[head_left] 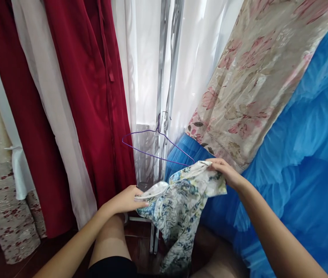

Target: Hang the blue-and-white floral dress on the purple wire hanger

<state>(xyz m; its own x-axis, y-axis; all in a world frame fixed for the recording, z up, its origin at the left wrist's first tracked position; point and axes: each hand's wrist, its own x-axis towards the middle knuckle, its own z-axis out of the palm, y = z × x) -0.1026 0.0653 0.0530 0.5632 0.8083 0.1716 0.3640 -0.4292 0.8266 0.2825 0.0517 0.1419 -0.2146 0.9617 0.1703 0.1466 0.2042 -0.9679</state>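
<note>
- While the left hand (130,199) pinches one upper edge of the patterned garment (178,208) and the right hand (224,170) pinches the other, the cloth is held only at its top; if either pinch loosened, that side could drop.
- The garment is in front of the person, below the purple hanger (140,151), with its lower part dangling bunched and twisted; those folds could hide a sleeve or an opening and let the hanger go in the wrong way.
- The hanger's right end meets the garment's top edge near the right hand, though whether it sits inside the cloth I cannot tell. Its left end is bare and well apart from the left hand, so weight on one side alone could tip it and let the cloth slide off.
- Because the hanger hangs at the metal pole (153,239) by its hook, a sharp tug could swing it or unhook it.
- Just behind the right hand are the pink-flowered dress (239,104) and the blue dress (305,200); a wide sweep could snag the blue one's thin fabric.
- Low-hanging cloth could brush the dark floor (140,241) if lowered.
</note>
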